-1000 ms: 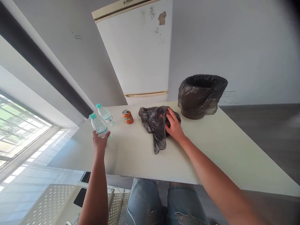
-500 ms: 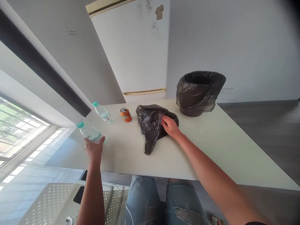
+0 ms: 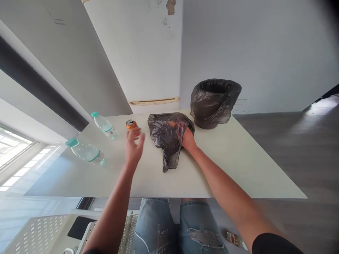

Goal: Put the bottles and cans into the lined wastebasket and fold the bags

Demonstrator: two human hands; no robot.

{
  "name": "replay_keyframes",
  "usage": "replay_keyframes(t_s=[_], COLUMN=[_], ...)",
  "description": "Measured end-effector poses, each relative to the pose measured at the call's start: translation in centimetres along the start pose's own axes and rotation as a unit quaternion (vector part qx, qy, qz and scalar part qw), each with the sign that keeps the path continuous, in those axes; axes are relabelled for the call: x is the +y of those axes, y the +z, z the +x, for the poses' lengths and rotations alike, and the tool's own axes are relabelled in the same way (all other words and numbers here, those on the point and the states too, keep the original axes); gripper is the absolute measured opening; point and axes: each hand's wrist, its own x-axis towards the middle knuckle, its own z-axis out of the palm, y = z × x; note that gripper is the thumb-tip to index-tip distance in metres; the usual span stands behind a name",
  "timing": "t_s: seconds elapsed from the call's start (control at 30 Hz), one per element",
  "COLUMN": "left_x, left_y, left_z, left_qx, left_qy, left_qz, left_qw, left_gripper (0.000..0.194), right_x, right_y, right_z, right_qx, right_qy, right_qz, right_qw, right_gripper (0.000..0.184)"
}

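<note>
Head view shows left hand [image 3: 134, 146] spread near a can [image 3: 131, 124], right hand [image 3: 188, 139] (grip unclear) inside a bag [image 3: 162, 131].

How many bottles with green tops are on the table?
2. The front bottle is near the left edge of the table; the back bottle is behind it, left of the orange can. The black bag might hide more; I can't tell.

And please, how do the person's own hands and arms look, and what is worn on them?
The left hand and right hand are bare, without gloves. No watch or bracelet shows on the left forearm or right forearm. A black sleeve shows beyond the right forearm; a dark edge beyond the left one may be the other sleeve.
</note>
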Motion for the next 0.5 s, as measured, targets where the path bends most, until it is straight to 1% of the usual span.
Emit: replay_keyframes(t_s=[0.07,0.13,0.17,0.23,0.27,0.33,0.43,0.5], left_x=[-0.9,-2.2,-2.7,-3.7,-4.1,-4.8,-5.6,-5.9], left_y=[4.6,8.4,10.0,12.2,13.0,14.0,14.6,14.5], left_z=[2.6,4.1,4.5,4.5,4.3,3.8,3.5,3.6], left_qx=[-0.047,-0.082,-0.089,-0.096,-0.101,-0.121,-0.155,-0.165], left_qy=[0.0,-0.014,-0.023,-0.031,-0.03,-0.021,-0.017,-0.016], left_qz=[-0.014,-0.036,-0.05,-0.077,-0.083,-0.081,-0.071,-0.079], left_qw=[0.999,0.996,0.994,0.992,0.991,0.989,0.985,0.983], left_gripper=[0.04,0.052,0.058,0.066,0.066,0.056,0.034,0.03], right_x=[0.1,0.2,0.3,0.7,0.9,1.6,2.4,2.6], right_y=[0.2,0.3,0.4,0.6,0.7,1.0,1.3,1.3], right_z=[0.1,0.2,0.3,0.3,0.3,0.1,0.0,0.3], right_qx=[-0.02,-0.032,-0.036,-0.045,-0.047,-0.047,-0.045,-0.039], right_qy=[0.007,0.022,0.027,0.028,0.031,0.059,0.107,0.092], right_qz=[0.004,0.009,0.011,0.01,0.005,-0.013,-0.037,-0.023], right_qw=[1.0,0.999,0.999,0.999,0.998,0.997,0.993,0.995], right_gripper=[0.049,0.048,0.048,0.048,0.049,0.051,0.05,0.049])
